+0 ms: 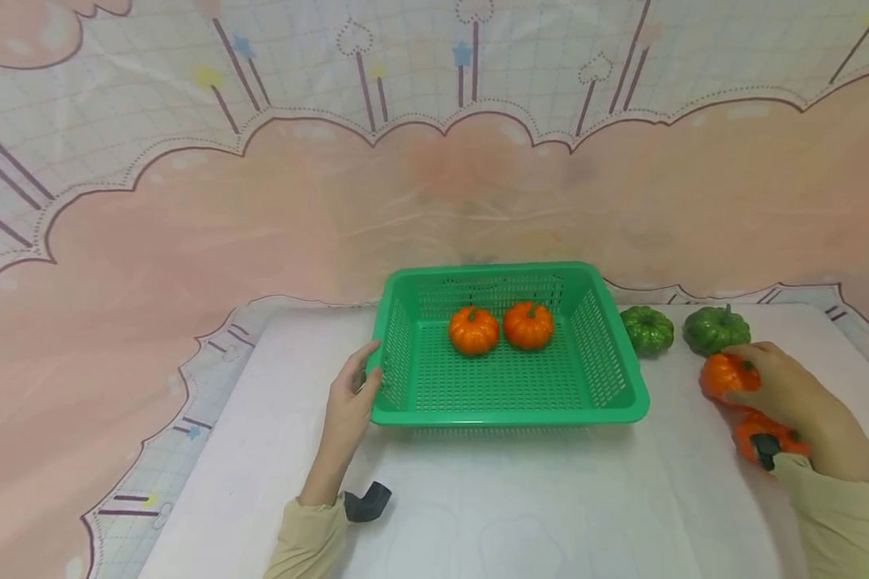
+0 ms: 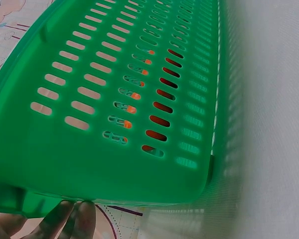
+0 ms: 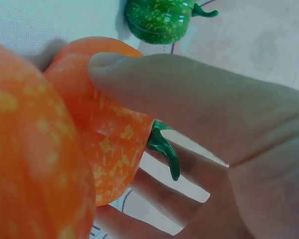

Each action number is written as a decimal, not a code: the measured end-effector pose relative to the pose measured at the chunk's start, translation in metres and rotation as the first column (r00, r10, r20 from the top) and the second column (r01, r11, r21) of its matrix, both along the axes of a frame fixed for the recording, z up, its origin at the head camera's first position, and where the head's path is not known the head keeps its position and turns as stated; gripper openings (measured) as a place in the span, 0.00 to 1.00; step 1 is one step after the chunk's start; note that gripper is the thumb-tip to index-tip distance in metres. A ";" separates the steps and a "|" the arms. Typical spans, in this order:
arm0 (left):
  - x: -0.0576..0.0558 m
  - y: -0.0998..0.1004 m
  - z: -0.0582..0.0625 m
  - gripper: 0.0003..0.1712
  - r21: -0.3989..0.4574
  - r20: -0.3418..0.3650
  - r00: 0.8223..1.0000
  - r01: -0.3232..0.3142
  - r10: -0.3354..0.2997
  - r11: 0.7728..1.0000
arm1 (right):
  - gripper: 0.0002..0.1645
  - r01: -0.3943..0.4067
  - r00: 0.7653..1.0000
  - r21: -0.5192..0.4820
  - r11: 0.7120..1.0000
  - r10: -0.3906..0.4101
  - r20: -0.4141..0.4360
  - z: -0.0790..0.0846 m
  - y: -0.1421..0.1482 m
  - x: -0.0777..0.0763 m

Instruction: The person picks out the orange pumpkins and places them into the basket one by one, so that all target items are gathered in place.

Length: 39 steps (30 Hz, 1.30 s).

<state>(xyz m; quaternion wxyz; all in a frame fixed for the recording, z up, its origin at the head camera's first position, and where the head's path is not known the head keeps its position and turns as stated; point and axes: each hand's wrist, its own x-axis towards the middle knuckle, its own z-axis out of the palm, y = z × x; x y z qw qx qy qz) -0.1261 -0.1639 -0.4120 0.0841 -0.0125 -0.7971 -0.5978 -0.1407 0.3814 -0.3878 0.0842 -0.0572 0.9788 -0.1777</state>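
My left hand (image 1: 351,390) holds the left rim of a green plastic basket (image 1: 507,417), its fingertips (image 2: 84,219) at the rim in the left wrist view. Inside the basket sit two small orange pumpkins, one on the left (image 1: 473,330) and one on the right (image 1: 528,326). Over at the right, my right hand (image 1: 785,390) grips another orange pumpkin (image 1: 724,378), with the thumb on one side and fingers round the other. Its curved green stem (image 3: 165,152) points toward the palm. Partly under the right wrist lies one more orange pumpkin (image 1: 753,434).
Two green pumpkins stand right of the basket: one near its rim (image 1: 648,330), the other (image 1: 717,329) just behind the gripped pumpkin. A white table (image 1: 550,498) lies under everything, and a patterned pink cloth (image 1: 478,185) hangs behind. Dark wrist devices (image 1: 368,503) show at both sleeves.
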 end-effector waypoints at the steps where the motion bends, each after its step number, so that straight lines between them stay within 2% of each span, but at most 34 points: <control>1: 0.000 0.000 0.000 0.25 -0.001 0.002 1.000 0.001 -0.001 1.000 | 0.40 0.000 1.000 -0.004 1.000 0.000 0.001 0.000 0.000 0.000; 8: 0.001 -0.002 -0.001 0.25 -0.004 0.009 1.000 -0.017 0.017 1.000 | 0.40 -0.004 1.000 0.000 1.000 0.004 0.001 0.005 -0.003 0.000; 13: 0.002 -0.002 -0.001 0.25 0.004 0.010 1.000 -0.006 0.006 1.000 | 0.42 0.001 1.000 0.007 1.000 -0.001 0.018 0.009 -0.003 0.002; 25: 0.001 -0.003 -0.002 0.25 -0.007 0.017 1.000 -0.014 0.014 1.000 | 0.43 -0.043 0.997 -0.030 0.999 0.040 -0.067 0.016 -0.013 0.007; 33: 0.000 -0.002 -0.002 0.25 0.001 0.016 1.000 -0.009 0.009 1.000 | 0.41 -0.037 0.996 -0.035 0.999 0.034 -0.081 0.028 -0.023 0.010; 39: -0.001 -0.001 -0.002 0.25 0.003 0.007 1.000 0.000 0.000 1.000 | 0.40 -0.047 0.991 -0.055 0.997 0.039 -0.126 0.033 -0.030 0.012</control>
